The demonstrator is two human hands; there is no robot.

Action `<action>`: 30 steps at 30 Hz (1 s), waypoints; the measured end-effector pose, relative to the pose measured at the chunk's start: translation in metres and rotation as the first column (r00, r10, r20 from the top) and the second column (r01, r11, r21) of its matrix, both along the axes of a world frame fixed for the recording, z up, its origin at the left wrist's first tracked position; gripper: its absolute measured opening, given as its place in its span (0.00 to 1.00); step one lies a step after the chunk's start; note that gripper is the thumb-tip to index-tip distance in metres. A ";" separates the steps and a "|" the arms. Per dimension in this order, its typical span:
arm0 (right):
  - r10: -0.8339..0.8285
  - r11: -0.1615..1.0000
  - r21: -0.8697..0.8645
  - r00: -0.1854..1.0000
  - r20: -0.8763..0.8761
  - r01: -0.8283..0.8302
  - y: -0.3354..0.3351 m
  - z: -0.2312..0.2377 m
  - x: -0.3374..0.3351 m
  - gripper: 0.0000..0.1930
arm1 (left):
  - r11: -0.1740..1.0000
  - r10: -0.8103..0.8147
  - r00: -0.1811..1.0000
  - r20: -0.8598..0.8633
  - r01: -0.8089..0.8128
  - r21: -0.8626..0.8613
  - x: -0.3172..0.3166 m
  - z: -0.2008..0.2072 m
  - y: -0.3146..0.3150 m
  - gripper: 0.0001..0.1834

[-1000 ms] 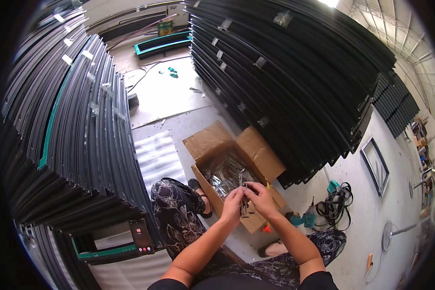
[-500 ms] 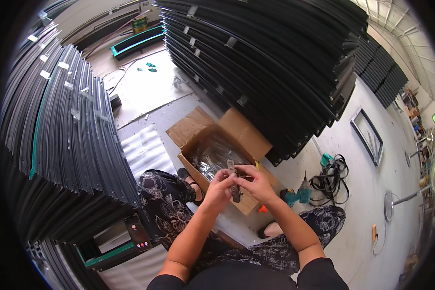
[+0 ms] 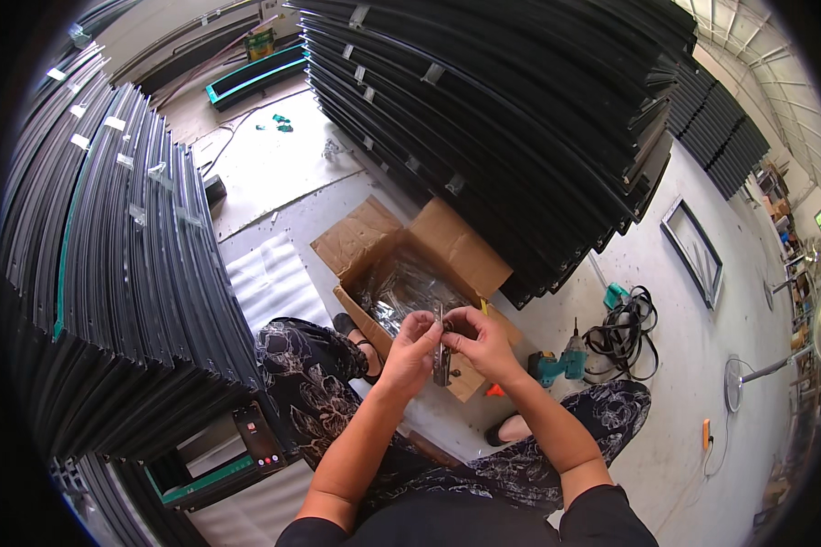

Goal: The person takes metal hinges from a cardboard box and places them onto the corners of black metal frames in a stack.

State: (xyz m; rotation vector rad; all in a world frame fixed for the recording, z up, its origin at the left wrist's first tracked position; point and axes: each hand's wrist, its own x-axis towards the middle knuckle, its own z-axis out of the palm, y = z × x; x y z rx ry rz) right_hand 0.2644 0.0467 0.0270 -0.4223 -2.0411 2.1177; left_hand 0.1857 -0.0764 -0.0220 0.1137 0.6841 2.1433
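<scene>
Between my hands, upright over the near side of an open cardboard box (image 3: 465,246), is a narrow metal hardware piece (image 3: 441,365). My left hand (image 3: 411,351) pinches it from the left with thumb and fingers. From the other side my right hand (image 3: 477,342) closes its thumb and fingertips near the upper half; a small dark bit shows at those fingertips, too small to name. Inside the box lie several clear plastic bags (image 3: 410,283) with shiny contents.
A teal cordless drill (image 3: 561,363) stands right of the box, beside coiled black straps (image 3: 625,337). Tall stacks of black frames rise at the left (image 3: 128,237) and far right (image 3: 502,118). White foam sheet (image 3: 272,281) lies left of the box.
The metal piece has turned between my fingers and now shows a narrower side. My right fingers have shifted slightly on it; both hands stay in nearly the same place.
</scene>
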 end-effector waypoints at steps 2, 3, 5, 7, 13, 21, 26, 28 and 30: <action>-0.002 0.998 0.062 1.000 -0.006 0.003 -0.003 -0.006 0.001 0.13 | 1.000 -0.013 0.999 -0.047 0.012 -0.027 0.000 0.011 0.001 0.09; 0.002 0.992 0.126 1.000 -0.016 0.000 -0.006 -0.007 0.000 0.13 | 0.998 -0.022 0.995 -0.099 0.017 -0.053 -0.001 0.015 0.000 0.10; -0.021 0.994 0.111 1.000 -0.015 0.023 -0.010 -0.004 0.002 0.12 | 0.998 0.005 0.998 -0.070 -0.010 -0.065 0.001 0.015 0.001 0.09; -0.046 0.994 0.096 0.999 -0.015 0.047 -0.012 -0.002 0.003 0.11 | 0.996 0.032 0.999 -0.044 -0.035 -0.077 0.000 0.012 0.001 0.09; -0.195 0.967 0.151 0.978 -0.075 0.204 -0.003 0.015 0.027 0.07 | 0.929 0.317 0.944 0.089 -0.291 -0.227 -0.023 0.002 -0.005 0.06; -0.463 0.868 -0.230 0.884 -0.061 0.439 0.004 -0.013 0.059 0.07 | 0.897 0.430 0.902 0.041 -0.422 -0.133 -0.033 0.016 -0.006 0.06; -0.550 0.768 -0.417 0.834 -0.039 0.487 0.024 0.000 0.065 0.06 | 0.927 0.238 0.914 -0.328 -0.315 -0.205 -0.015 0.050 -0.001 0.07; -0.496 0.789 -0.457 0.865 -0.079 0.410 0.031 0.005 0.060 0.06 | 0.920 0.230 0.877 -0.422 -0.337 -0.200 0.003 0.065 -0.005 0.10; -0.457 0.804 -0.470 0.884 -0.099 0.363 0.034 0.028 0.056 0.05 | 0.948 0.257 0.871 -0.419 -0.311 -0.064 0.017 0.089 -0.006 0.10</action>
